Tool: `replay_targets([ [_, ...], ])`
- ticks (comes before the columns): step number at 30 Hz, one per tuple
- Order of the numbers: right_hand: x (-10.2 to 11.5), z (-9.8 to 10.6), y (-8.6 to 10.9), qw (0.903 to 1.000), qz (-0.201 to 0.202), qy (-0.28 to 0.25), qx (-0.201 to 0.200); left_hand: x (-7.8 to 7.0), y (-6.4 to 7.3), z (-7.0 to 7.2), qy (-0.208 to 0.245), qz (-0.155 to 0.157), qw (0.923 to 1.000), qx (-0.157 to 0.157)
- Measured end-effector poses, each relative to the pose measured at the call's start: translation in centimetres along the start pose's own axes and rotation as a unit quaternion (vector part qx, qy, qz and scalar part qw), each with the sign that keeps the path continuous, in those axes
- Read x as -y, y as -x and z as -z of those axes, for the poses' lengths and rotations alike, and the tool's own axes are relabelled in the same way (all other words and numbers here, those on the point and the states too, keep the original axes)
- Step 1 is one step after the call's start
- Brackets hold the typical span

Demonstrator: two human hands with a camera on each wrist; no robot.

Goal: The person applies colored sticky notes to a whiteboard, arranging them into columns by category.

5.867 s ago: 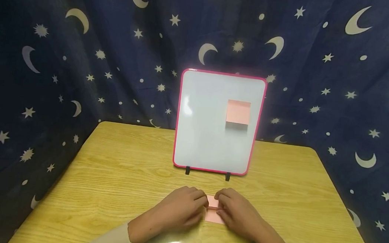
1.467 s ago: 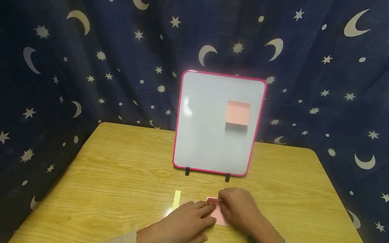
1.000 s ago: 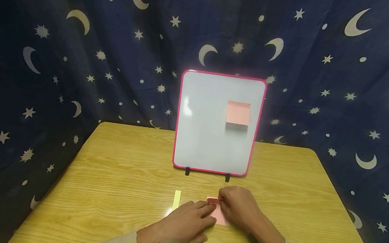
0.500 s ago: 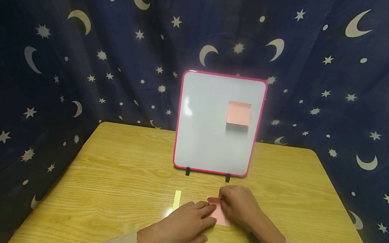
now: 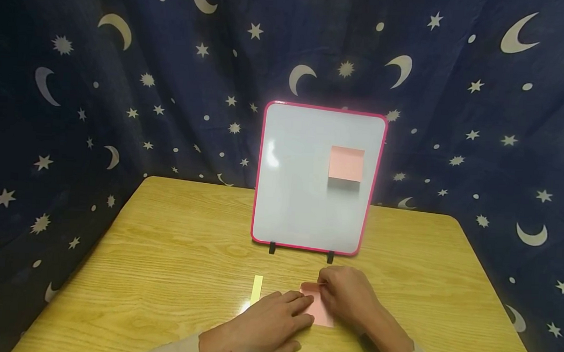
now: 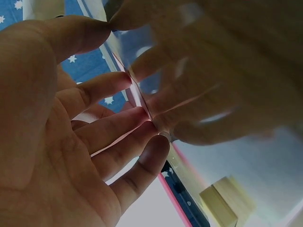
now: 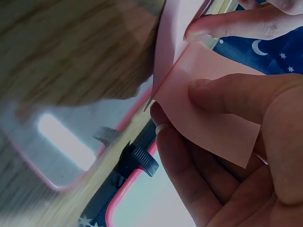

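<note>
Two hands at one pink sticky note (image 5: 323,314), which lies on the wood-grain table (image 5: 186,235) in front of a pink-framed whiteboard (image 5: 295,198). Left hand (image 5: 273,323): fingers extended and spread, tips resting on the note's left part; grips nothing. Right hand (image 5: 349,298): pinches the note's raised flap (image 7: 218,113) between thumb and fingers. Cannot tell whether the flap is a fold or a separate top sheet. A yellow strip (image 5: 256,288) lies beside the left hand; another pink sticky note (image 5: 346,164) is stuck on the whiteboard.

Handling notes (judgement): the step looks like lifting or folding the flap. Press the left fingertips close to the crease line so the lower layer cannot slide. Pull slowly and evenly with the right; tugging one corner would likely curl or skew the thin paper.
</note>
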State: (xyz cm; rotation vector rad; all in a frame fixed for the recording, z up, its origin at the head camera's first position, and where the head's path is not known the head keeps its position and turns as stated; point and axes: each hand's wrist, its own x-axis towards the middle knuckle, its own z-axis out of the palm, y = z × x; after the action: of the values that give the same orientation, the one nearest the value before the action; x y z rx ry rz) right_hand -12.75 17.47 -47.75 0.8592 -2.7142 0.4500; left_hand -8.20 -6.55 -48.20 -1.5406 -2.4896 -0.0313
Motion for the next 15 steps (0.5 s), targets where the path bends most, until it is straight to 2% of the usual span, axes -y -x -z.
replay_targets([
  [15,-0.03,0.33,-0.27,0.9999,-0.008,-0.005,-0.007,0.09,0.01,-0.09,0.001,-0.003,1.0000,0.007],
])
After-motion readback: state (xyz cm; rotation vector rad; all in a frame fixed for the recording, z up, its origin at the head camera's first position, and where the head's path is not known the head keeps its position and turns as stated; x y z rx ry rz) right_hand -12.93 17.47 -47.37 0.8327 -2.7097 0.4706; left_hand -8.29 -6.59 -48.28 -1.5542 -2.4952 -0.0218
